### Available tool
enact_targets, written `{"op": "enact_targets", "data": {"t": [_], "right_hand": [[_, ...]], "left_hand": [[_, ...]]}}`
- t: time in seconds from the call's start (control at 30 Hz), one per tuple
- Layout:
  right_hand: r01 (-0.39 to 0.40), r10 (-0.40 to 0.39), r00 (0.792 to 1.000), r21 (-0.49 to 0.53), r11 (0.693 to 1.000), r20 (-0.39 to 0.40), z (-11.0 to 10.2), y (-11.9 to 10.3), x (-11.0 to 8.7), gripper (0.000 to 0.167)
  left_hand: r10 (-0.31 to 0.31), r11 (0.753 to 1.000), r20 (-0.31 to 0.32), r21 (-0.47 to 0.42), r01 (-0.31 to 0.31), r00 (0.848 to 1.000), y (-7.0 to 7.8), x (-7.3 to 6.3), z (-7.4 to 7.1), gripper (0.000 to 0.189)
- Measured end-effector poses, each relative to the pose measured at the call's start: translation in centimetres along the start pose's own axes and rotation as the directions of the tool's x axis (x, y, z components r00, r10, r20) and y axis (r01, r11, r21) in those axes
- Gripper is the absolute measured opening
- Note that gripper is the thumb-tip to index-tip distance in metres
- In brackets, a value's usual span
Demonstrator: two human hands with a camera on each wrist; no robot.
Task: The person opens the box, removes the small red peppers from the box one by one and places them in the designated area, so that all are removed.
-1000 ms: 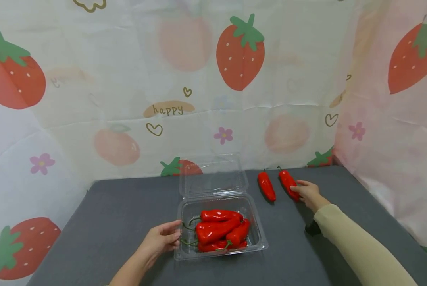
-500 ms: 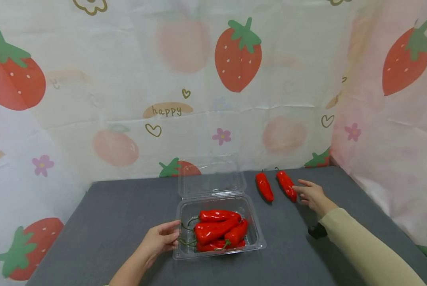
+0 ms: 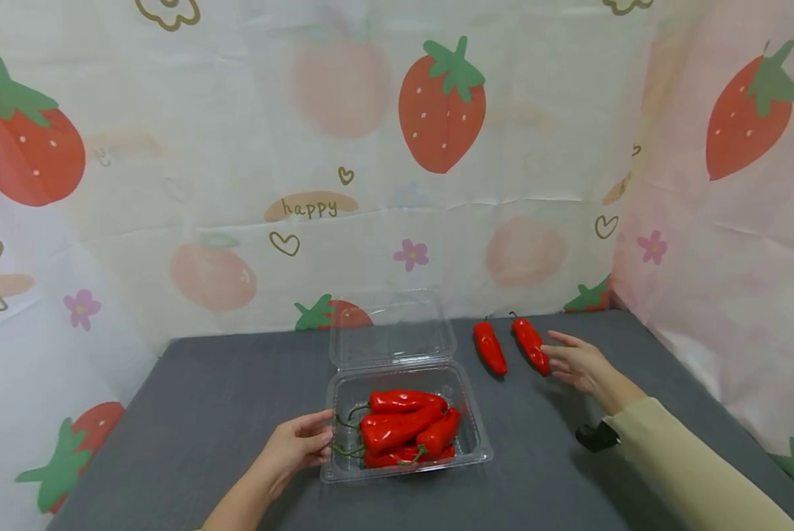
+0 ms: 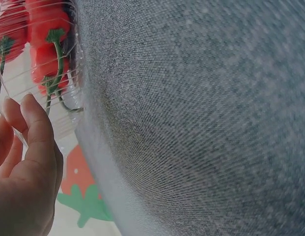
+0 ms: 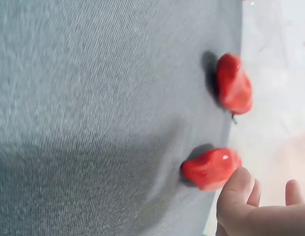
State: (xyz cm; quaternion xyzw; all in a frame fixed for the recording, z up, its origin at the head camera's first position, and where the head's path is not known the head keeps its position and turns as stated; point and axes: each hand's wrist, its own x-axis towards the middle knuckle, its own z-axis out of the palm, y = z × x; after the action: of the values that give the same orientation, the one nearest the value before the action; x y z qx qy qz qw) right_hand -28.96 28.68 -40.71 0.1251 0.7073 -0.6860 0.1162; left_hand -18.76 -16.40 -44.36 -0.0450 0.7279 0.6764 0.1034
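Note:
A clear plastic clamshell box stands with its lid raised at the back. Inside it lie several red peppers with green stems. My left hand pinches the box's left rim between thumb and fingers, as the left wrist view confirms. Behind and right of the box, two more red peppers rest on the table: a left pepper and a right pepper. Beside the right pepper hovers my right hand, its fingers loosely extended and gripping nothing; in the right wrist view the fingers overlap the nearer pepper.
A dark grey cloth covers the table. A pale printed sheet with strawberries hangs along the back and sides. Under my right sleeve a black object shows by the wrist.
My right hand had its fingers at the right pepper and has drawn off it slightly to the right, with the fingers spread. The peppers and my left hand keep their places.

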Motion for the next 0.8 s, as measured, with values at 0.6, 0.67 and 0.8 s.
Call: {"op": "enact_targets", "data": {"t": [0.6,0.67,0.8], "right_hand": [[0.114,-0.107,0.954,-0.006,0.994,0.279,2.3,-0.5,-2.8,0.070],[0.124,-0.117,0.946,-0.002,0.992,0.303,2.6,-0.5,-2.9,0.070],[0.161,-0.144,0.925,-0.020,0.987,0.353,3.1,-0.3,-3.2,0.071]], "left_hand": [[-0.004,1.000,0.011,-0.003,0.004,1.000,0.1,0.0,-0.1,0.045],[-0.004,1.000,0.010,-0.004,0.004,1.000,0.1,0.0,-0.1,0.045],[-0.005,1.000,0.010,0.000,0.005,1.000,0.0,0.0,-0.1,0.045]]}}
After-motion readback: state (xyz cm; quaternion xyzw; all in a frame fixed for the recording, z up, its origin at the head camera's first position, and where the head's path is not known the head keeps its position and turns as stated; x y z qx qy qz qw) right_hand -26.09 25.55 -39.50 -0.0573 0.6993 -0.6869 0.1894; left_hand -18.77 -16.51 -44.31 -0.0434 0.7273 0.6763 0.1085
